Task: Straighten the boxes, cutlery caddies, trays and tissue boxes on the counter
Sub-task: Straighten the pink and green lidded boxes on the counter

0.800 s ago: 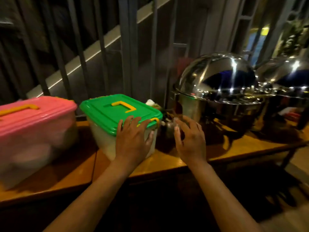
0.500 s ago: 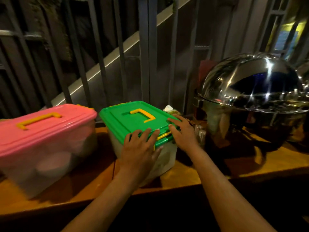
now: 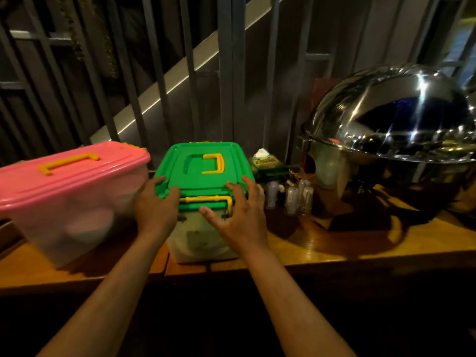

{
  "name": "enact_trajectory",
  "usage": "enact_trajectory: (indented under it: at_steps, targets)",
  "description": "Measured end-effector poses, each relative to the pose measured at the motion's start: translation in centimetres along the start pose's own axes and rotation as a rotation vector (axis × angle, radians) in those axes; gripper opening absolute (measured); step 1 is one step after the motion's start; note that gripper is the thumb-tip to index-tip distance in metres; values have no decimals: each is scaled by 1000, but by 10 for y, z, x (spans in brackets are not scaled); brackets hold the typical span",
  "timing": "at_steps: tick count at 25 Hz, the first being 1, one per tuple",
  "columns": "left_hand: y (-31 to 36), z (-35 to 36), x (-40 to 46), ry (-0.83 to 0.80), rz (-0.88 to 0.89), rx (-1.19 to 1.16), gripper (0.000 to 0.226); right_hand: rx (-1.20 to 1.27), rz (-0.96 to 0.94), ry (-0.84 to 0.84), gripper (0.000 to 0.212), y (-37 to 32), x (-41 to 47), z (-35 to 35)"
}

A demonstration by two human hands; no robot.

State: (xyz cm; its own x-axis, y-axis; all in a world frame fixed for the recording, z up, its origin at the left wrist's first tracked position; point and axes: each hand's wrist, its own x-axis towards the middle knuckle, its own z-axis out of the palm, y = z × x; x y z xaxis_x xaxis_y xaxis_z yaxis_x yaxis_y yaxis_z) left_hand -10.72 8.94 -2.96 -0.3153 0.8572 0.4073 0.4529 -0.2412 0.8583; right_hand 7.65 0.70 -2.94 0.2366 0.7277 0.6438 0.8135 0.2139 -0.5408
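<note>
A clear plastic box with a green lid [image 3: 203, 166] and yellow handle stands near the front edge of the wooden counter [image 3: 322, 248]. My left hand [image 3: 155, 208] grips its near left corner, fingers over the lid's rim. My right hand [image 3: 238, 215] holds its near right corner, thumb across the front below the yellow latch. To the left stands a larger clear box with a pink lid [image 3: 69, 168], close beside the green one. A green tissue pack [image 3: 266, 163] with white tissue sticking out lies behind the green box's right side.
A shiny domed chafing dish [image 3: 394, 124] fills the right of the counter. Several small clear shakers [image 3: 291, 194] stand between it and the green box. Dark metal railing bars [image 3: 226, 73] run right behind the counter.
My right hand came from the shakers onto the green box's right corner. The green box has turned from skewed to square with the counter edge. The view has swung left.
</note>
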Motion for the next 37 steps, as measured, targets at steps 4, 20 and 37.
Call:
enact_trajectory:
  at_steps: [4,20,37]
  targets:
    - [33,-13,-16,-1,-10,16,46,-17,-31,6,80,1,1,2]
    - [44,13,-11,-82,-42,59,45,-43,47,-109,83,23,22,-10]
    - [36,-79,-25,-187,366,240,36,-316,71,-204,84,-11,14,-27]
